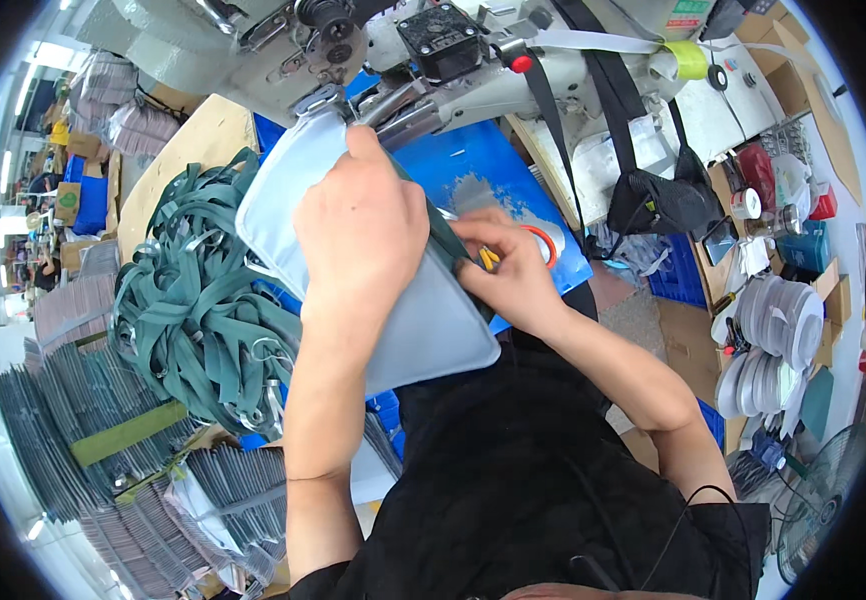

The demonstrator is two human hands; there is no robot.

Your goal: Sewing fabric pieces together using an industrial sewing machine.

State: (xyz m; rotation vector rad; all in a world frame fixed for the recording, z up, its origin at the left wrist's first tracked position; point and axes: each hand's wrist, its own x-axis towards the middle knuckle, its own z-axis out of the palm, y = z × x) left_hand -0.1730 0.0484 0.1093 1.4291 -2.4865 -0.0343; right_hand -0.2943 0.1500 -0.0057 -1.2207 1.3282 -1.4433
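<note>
A light grey-blue fabric panel [433, 335] with rounded corners slants from the sewing machine [323, 50] down toward my lap. Its top end lies by the machine's metal presser parts. My left hand [361, 220] is closed over the panel's upper part, knuckles up, gripping it. At the panel's right edge, my right hand [513, 268] is closed, thumb and fingers pinching a dark green strap [445, 243]. Scissors with an orange loop handle [550, 247] show by my right hand, with a yellow part among the fingers; whether I hold them is unclear.
Tangled dark green straps [203, 290] with metal buckles heap at the left. Stacks of bundled panels [103, 425] fill the lower left. A worn blue work surface [473, 165] lies under the machine. A black pouch [663, 205] hangs at right, near white tape rolls [778, 325] and a fan [818, 500].
</note>
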